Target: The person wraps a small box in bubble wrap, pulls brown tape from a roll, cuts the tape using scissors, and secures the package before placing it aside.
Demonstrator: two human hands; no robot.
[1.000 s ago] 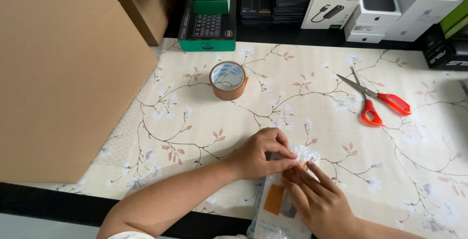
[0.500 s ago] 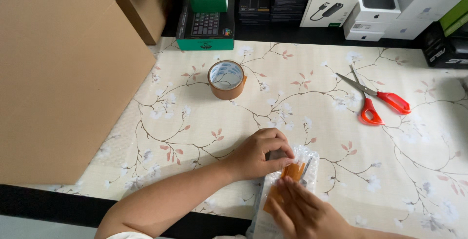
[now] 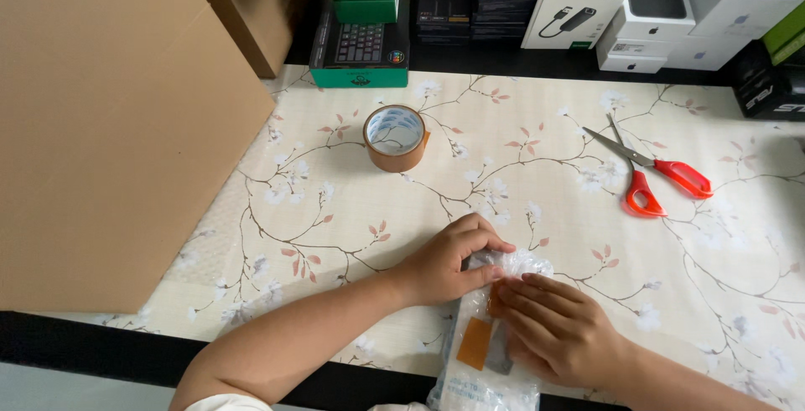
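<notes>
Hands: your left hand [image 3: 449, 260] curls over the top of the bubble-wrap parcel [image 3: 486, 352], fingers clamped on it; your right hand [image 3: 558, 327] lies flat, fingers extended, pressing the wrap down.
Parcel: at the near edge of the bench [image 3: 520, 159], brown tape strips on it.
Risk: the wrap may spring open if your flat hand lifts, since the tape roll [image 3: 394, 137] and scissors [image 3: 650, 172] lie well apart.

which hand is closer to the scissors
Right. The right hand lies below the red-handled scissors, pressing the bubble-wrapped packet; the left hand sits farther left across the packet.
</notes>
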